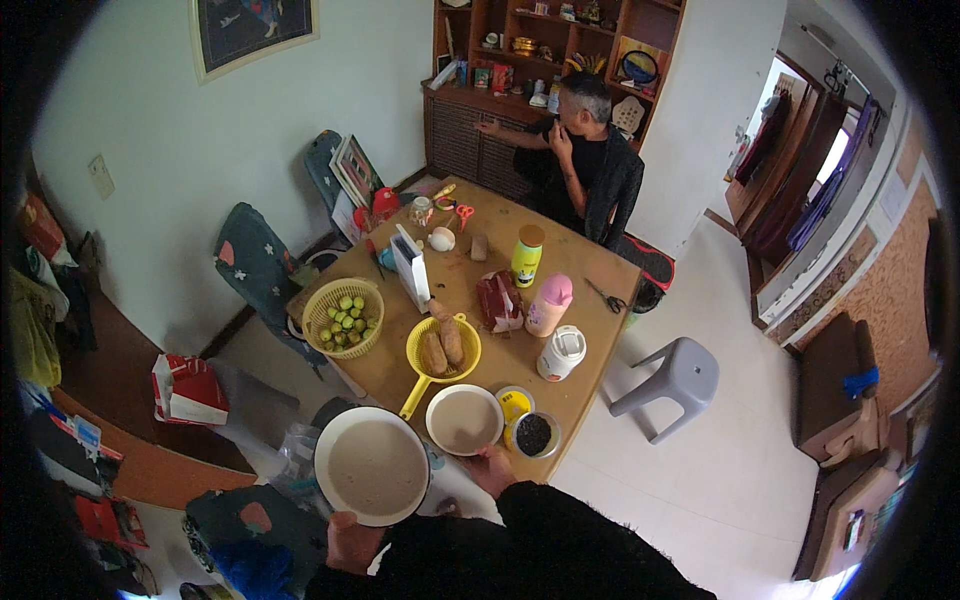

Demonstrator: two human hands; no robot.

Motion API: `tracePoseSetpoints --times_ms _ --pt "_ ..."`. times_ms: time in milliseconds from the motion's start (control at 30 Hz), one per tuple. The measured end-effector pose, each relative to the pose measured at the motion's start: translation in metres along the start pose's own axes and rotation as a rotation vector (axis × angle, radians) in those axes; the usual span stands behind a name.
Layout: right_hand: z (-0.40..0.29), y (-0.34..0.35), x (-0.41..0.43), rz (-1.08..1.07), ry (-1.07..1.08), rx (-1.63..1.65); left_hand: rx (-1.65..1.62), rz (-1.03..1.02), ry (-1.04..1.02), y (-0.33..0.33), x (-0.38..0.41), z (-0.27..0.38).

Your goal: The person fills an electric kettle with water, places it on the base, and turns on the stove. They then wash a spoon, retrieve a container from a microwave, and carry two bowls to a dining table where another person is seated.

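My left hand [352,541] grips the near rim of a large white enamel basin [375,469] with a dark edge, holding a cloudy beige liquid. My right hand [491,471] is at the near rim of a smaller white bowl [465,420] of similar liquid on the table corner; its fingertips are partly hidden. Against that bowl stand a yellow lid [514,403] and an open tub of dark granules [533,434]. Beyond it, a yellow strainer [417,396] carries several brown tubers [448,341].
The wooden table [577,262] also bears a basket [315,304] of green fruit, a red package [500,300], bottles [550,304], a white mug [561,354] and scissors [613,302]. Another person [581,142] sits at the far side. A grey stool [679,375] stands right.
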State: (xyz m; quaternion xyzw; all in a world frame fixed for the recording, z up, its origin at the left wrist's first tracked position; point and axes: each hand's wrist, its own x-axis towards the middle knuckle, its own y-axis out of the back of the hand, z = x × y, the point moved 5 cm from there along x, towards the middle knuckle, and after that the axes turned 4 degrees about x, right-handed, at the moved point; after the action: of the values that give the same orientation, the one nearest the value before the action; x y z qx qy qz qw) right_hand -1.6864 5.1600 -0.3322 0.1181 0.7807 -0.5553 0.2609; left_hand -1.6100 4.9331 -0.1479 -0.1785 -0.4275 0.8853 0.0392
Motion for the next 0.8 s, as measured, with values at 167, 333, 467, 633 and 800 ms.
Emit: tracePoseSetpoints --times_ms 167,333,467,633,800 --pt "-0.005 -0.009 -0.002 -0.001 -0.035 0.072 0.067 0.011 -0.012 -0.014 0.006 0.004" --pt "-0.007 -0.036 -0.021 0.069 -0.047 0.063 0.076 -0.009 -0.011 -0.021 0.004 0.008" --pt "-0.001 -0.025 -0.011 -0.098 -0.052 0.112 0.028 -0.029 -0.019 -0.029 0.009 0.008" --pt "0.008 0.007 -0.001 0.024 -0.152 0.097 -0.002 -0.052 0.000 -0.026 0.016 0.003" --pt "0.010 -0.042 -0.075 0.098 -0.318 -0.066 0.002 -0.072 0.011 -0.030 0.015 0.002"
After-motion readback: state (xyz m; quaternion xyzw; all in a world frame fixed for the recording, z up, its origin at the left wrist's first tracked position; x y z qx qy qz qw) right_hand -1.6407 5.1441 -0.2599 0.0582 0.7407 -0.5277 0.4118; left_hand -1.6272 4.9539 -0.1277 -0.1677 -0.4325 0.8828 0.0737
